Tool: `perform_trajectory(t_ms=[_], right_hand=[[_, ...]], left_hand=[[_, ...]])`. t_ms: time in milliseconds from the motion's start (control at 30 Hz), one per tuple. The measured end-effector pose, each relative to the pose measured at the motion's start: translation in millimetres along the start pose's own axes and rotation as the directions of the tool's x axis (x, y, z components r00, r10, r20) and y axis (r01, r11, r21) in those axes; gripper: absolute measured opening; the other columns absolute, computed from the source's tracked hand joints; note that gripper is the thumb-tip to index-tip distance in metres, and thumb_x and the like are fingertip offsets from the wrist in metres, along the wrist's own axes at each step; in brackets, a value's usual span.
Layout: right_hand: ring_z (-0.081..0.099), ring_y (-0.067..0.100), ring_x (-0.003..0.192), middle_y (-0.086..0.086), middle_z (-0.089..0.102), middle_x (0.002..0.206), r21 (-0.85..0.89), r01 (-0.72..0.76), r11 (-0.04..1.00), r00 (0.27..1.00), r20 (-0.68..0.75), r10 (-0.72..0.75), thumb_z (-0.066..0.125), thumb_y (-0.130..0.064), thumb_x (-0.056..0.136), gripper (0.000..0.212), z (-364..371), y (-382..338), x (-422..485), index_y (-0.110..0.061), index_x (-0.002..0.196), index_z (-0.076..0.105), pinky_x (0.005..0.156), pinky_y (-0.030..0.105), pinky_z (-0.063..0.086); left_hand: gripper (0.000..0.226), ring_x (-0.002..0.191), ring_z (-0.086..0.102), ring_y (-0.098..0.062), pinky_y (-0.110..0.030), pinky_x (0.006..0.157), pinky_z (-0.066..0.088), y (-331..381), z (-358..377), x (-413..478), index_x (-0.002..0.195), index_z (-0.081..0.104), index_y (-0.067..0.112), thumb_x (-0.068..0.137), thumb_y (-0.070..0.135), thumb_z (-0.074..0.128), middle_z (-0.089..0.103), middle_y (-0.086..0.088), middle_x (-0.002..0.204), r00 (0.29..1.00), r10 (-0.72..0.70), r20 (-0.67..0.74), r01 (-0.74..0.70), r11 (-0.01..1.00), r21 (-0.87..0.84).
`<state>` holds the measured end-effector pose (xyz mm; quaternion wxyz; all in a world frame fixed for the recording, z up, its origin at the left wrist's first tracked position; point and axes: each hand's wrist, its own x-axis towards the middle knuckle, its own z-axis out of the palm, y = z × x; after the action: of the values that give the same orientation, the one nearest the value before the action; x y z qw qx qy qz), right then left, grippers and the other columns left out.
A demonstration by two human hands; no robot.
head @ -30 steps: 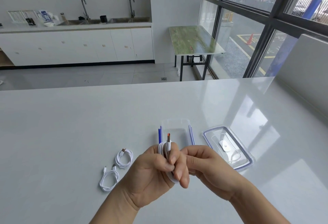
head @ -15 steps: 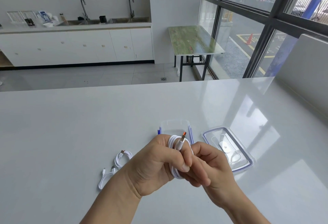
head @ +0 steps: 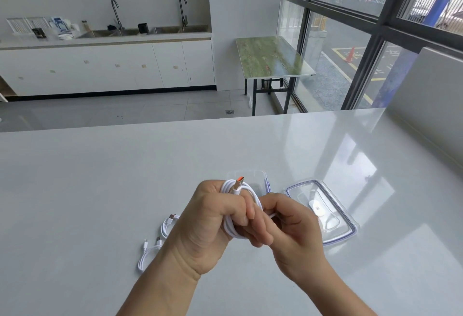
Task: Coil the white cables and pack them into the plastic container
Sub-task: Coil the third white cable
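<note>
My left hand (head: 213, 218) grips a coiled white cable (head: 231, 228) above the white table; its orange-tipped plug (head: 238, 184) sticks up past my fingers. My right hand (head: 288, 228) pinches the cable's loose end right beside the coil. Just behind my hands stands the clear plastic container (head: 260, 180) with blue clips, partly hidden by them. Two more coiled white cables lie on the table to the left: one (head: 167, 226) nearer the container, the other (head: 146, 255) nearer me, both partly hidden by my left forearm.
The container's clear lid (head: 335, 215) with a blue seal lies flat to the right of my hands. The white table (head: 100, 190) stretches wide on all sides. A low white wall (head: 431, 105) borders its far right edge.
Both hands shifted slightly right and closer together. The coil turned in my left hand, so the orange plug now tilts right, and my right hand wrapped the cable end around the coil.
</note>
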<state>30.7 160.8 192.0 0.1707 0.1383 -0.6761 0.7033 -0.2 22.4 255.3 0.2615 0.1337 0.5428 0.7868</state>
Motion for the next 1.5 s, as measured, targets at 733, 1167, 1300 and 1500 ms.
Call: perform_trajectory(t_ms=[733,1167,1300,1500], right_hand=[[0.055,0.013,0.066,-0.004,0.062,0.065,-0.059,-0.437,0.898,0.860,0.266,0.436,0.073,-0.042,0.078,0.027,-50,-15,11,-0.015,0.083,0.074,0.064,0.022,0.045],[0.063,0.019,0.058,0.017,0.067,0.074,0.356,-0.597,0.719,0.776,0.031,0.630,0.083,-0.003,0.064,0.019,-76,-6,2,-0.007,0.079,0.071,0.050,0.024,0.053],[0.070,0.015,0.062,0.009,0.072,0.080,0.754,-0.453,0.475,0.703,-0.026,0.711,0.079,-0.001,0.063,0.024,-56,6,-11,-0.009,0.085,0.073,0.053,0.019,0.058],[0.064,0.009,0.057,0.003,0.072,0.084,0.849,-0.353,0.394,0.711,-0.030,0.702,0.075,-0.008,0.072,0.033,-48,10,-10,-0.010,0.105,0.072,0.050,0.017,0.055]], left_hand=[[0.009,0.067,0.073,-0.029,-0.037,0.065,0.063,-13,-31,-12,0.081,0.080,0.004,0.082,-0.002,0.073,0.076,-0.021,0.075,0.926,0.080,-0.368,0.060,0.933,0.354],[0.018,0.066,0.073,-0.029,-0.031,0.059,0.061,-17,-37,-5,0.081,0.081,0.004,0.067,0.014,0.076,0.076,-0.021,0.078,0.908,-0.018,-0.419,0.085,0.986,0.142],[0.008,0.066,0.073,-0.028,-0.031,0.060,0.061,-21,-35,-3,0.083,0.080,0.002,0.079,0.003,0.072,0.077,-0.021,0.081,0.896,-0.039,-0.442,0.104,0.987,0.123],[0.021,0.067,0.073,-0.028,-0.031,0.060,0.061,-25,-31,-5,0.084,0.079,0.000,0.069,0.014,0.076,0.076,-0.022,0.080,0.897,-0.077,-0.435,0.116,0.991,0.064]])
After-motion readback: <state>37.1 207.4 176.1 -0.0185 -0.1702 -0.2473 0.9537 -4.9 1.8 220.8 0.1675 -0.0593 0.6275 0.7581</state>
